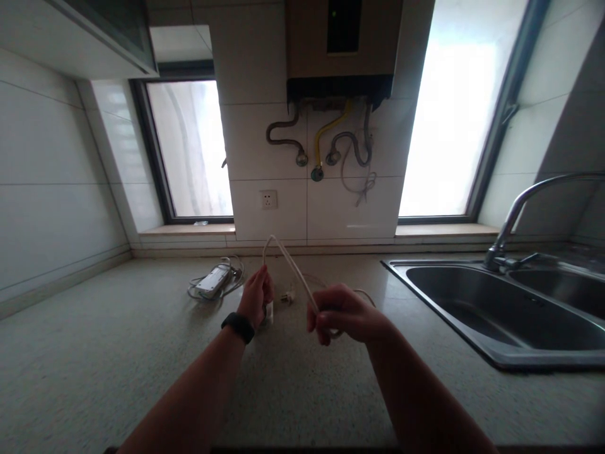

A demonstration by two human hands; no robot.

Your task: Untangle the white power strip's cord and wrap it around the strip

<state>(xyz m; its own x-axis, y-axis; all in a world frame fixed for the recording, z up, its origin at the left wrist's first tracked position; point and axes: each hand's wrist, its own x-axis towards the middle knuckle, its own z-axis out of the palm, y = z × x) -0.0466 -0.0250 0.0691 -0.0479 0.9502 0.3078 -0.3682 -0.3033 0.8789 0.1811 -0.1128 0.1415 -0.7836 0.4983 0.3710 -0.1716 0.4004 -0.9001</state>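
Note:
My left hand [256,294], with a black band on its wrist, is closed round what looks like a white power strip [269,313], mostly hidden behind the fingers. A white power cord [293,267] rises from the top of that hand, bends sharply, and slants down to my right hand [344,313]. The fingers of the right hand are pinched on the cord. More of it loops out behind this hand onto the counter. Between the hands, the cord's plug [287,296] lies on the countertop.
A second white power strip [215,280], its cord coiled round it, lies on the speckled countertop [118,353] to the left. At right is a steel sink [454,315] with a curved faucet [513,217]. A wall socket [268,199] sits below the water heater [343,44] and its hoses.

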